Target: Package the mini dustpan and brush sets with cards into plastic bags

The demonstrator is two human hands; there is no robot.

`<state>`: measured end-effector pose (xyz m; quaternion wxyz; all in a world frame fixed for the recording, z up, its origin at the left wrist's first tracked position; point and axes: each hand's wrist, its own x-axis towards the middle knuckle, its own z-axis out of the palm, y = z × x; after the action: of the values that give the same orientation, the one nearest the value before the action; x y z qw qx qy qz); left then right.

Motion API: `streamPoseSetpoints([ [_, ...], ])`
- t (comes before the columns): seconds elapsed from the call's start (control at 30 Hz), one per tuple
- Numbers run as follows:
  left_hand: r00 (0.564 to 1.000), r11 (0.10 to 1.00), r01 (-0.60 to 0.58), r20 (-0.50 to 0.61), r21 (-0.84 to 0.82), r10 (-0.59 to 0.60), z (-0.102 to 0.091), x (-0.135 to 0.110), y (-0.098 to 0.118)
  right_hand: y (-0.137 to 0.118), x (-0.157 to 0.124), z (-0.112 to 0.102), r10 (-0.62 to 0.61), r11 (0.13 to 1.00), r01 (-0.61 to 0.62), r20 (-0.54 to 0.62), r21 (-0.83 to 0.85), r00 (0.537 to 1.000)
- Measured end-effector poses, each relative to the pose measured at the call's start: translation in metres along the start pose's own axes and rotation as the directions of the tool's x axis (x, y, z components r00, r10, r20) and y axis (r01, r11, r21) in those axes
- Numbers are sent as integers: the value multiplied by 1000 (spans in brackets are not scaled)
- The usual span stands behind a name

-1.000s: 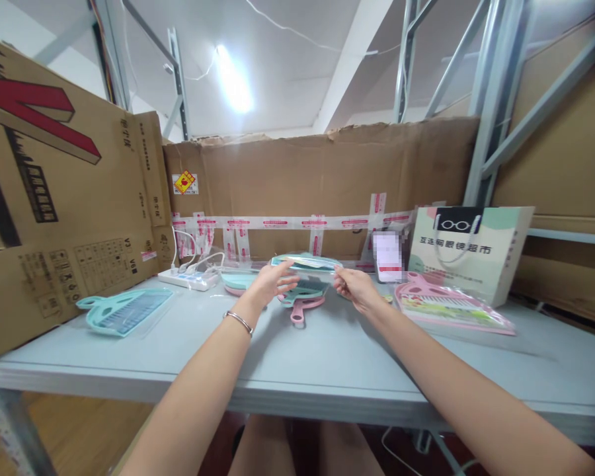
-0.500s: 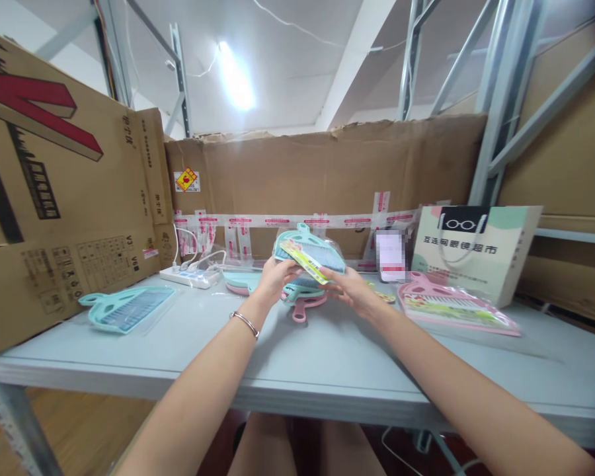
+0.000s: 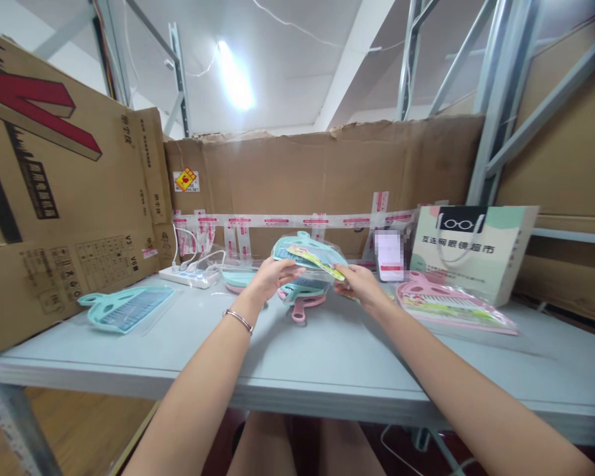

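Observation:
My left hand is closed on the left edge of a mint-green dustpan and brush set in clear plastic, held up above the table. Across the set lies a yellow-green printed label card. My right hand pinches the card's right end; whether it also grips the plastic, I cannot tell. Whether the card is inside or on top of the bag is unclear. Below my hands rest more dustpan sets, one with a pink handle, partly hidden by what I hold.
A bagged mint dustpan set lies at the left, a pink one with a card at the right. Behind stand a power strip, a phone and a paper bag. Cardboard boxes wall the table.
The label card has shifted to the right over the dustpan set and lies flatter. The held set has tilted and dropped slightly, with my right hand now at the card's end.

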<state>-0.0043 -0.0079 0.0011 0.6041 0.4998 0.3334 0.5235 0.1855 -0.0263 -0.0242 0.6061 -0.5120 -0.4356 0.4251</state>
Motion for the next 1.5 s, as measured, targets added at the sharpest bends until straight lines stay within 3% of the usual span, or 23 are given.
streamPoseSetpoints([
  [0.13, 999, 999, -21, -47, -25, 20, 2, 1, -4, 3, -1, 4, 32, 998, -34, 44, 54, 998],
  [0.3, 983, 981, -180, -63, -76, 175, 4, 2, -4, -5, -6, -3, 43, 998, -51, 188, 38, 981],
  [0.43, 973, 979, -198, -130, -56, 189, 4, 3, -4, -12, -1, -15, -170, 948, 173, 34, -268, 985],
  [0.57, 972, 985, -171, -170, -28, 163, 5, 4, -6, -11, 5, -19, -396, 832, 346, -29, -434, 918],
  [0.67, 972, 986, -163, -176, -25, 156, 6, 5, -8, -10, 5, -15, -429, 869, 397, -51, -294, 902],
  [0.83, 967, 984, -163, -209, -70, 145, 10, 5, -12, -8, 1, -6, -351, 929, 365, -158, 64, 923],
  [1.03, 954, 963, -188, -268, -193, 133, 13, 4, -17, -9, -3, 2, -365, 828, 453, -294, 331, 883],
  [1.1, 947, 956, -203, -292, -213, 136, 14, 4, -17, -11, -4, 2, -380, 848, 440, -240, 295, 893],
  [1.2, 939, 950, -220, -313, -221, 144, 15, 4, -15, -10, -5, 1, -401, 910, 409, -113, 63, 909],
  [1.3, 929, 954, -219, -342, -205, 140, 14, 5, -15, -6, -8, 1, -396, 917, 390, -66, -88, 916],
  [1.4, 918, 959, -224, -368, -173, 149, 13, 6, -17, -3, -12, 4, -285, 957, 285, 1, -59, 959],
  [1.5, 913, 956, -243, -373, -166, 167, 14, 4, -18, -6, -17, 7, -162, 984, 156, 73, 81, 984],
])
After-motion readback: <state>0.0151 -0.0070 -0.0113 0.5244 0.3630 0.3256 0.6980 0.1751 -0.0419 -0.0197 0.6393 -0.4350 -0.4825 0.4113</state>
